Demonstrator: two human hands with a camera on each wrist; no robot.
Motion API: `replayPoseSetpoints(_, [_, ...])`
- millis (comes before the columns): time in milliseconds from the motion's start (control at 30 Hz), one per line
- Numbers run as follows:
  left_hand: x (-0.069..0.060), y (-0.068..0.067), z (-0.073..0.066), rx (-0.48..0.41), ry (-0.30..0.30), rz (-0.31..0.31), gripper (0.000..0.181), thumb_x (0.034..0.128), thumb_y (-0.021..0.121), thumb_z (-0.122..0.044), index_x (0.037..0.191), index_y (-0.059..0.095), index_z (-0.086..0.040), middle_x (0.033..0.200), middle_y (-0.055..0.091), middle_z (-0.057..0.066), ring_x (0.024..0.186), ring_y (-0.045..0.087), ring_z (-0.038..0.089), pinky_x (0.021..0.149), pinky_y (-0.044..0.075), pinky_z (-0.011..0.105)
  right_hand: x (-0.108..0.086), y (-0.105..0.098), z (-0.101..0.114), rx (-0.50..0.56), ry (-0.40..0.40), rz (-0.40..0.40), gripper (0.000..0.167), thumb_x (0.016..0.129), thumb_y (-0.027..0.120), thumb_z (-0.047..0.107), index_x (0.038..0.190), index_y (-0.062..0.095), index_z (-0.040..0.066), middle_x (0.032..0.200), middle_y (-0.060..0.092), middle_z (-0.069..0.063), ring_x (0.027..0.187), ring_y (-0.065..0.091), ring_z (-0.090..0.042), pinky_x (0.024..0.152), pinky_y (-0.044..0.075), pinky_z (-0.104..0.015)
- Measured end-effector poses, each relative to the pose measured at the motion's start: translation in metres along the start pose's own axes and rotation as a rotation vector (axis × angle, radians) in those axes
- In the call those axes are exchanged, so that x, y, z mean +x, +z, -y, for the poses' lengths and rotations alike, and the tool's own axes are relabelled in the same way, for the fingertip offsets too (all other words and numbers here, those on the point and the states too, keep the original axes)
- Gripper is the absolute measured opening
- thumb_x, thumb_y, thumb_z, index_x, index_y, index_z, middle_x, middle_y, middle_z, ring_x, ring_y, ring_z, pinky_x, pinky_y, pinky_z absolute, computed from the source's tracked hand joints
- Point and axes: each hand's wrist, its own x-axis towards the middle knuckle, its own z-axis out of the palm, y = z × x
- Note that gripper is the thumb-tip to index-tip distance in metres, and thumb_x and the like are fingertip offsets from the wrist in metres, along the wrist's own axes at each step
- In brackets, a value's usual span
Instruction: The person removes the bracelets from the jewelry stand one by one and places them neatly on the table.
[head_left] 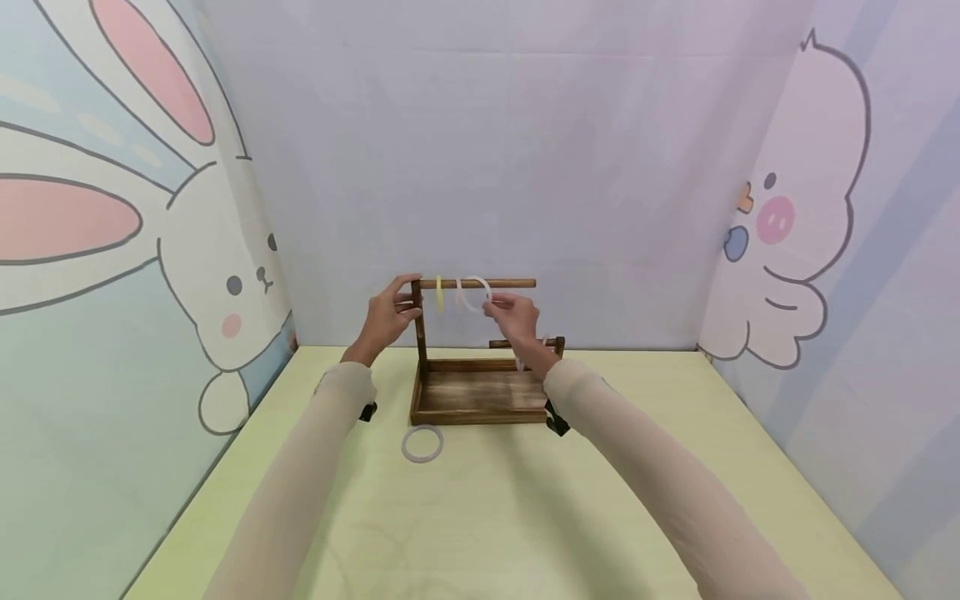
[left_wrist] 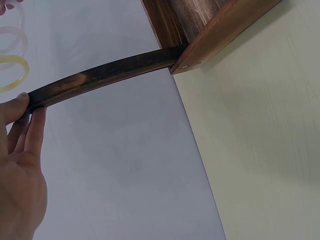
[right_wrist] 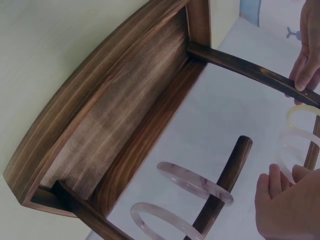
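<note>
My left hand (head_left: pixel 385 319) grips the top of the tall dark post (head_left: pixel 420 333) of a wooden rack, thumb on one side and fingers on the other. With its fingertips my right hand (head_left: pixel 517 318) pinches a whitish bangle (head_left: pixel 490 291) at the upper rod (head_left: pixel 517 283); whether the rod passes through it is hard to tell. Left of it, a yellow bangle (head_left: pixel 439 294) and a pale pinkish bangle (head_left: pixel 459 292) hang on that rod. On the lower rod (right_wrist: pixel 235 162) hang a marbled bangle (right_wrist: pixel 190 181) and a milky bangle (right_wrist: pixel 145 227).
A greyish bangle (head_left: pixel 405 444) lies flat on the pale yellow table (head_left: pixel 465 517), in front of the rack's left corner. The rack's tray base (head_left: pixel 480 392) stands near the back wall (head_left: pixel 510 167). Cartoon-printed walls close off both sides.
</note>
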Motion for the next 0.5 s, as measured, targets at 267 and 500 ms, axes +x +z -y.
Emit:
replayPoseSetpoints(267, [0.003, 0.001, 0.002, -0.003, -0.003, -0.008, 0.07, 0.0943, 0.071, 0.009, 0.151, 0.053, -0.027, 0.127, 0.068, 0.026, 0.117, 0.069, 0.039, 0.096, 0.061, 0.047, 0.002, -0.008, -0.001, -0.028, -0.005, -0.018, 0.028, 0.099, 0.074, 0.016, 0.125, 0.075, 0.005, 0.112, 0.077, -0.015, 0.102, 0.076, -0.028, 0.089, 0.062, -0.043])
replayPoseSetpoints(500, [0.002, 0.001, 0.004, -0.006, -0.004, -0.006, 0.07, 0.0936, 0.071, 0.009, 0.151, 0.053, -0.026, 0.127, 0.069, 0.027, 0.117, 0.069, 0.04, 0.096, 0.06, 0.048, 0.002, -0.016, -0.004, -0.034, -0.002, -0.037, 0.031, 0.098, 0.074, 0.014, 0.128, 0.074, 0.007, 0.11, 0.078, -0.014, 0.1, 0.077, -0.025, 0.087, 0.063, -0.039])
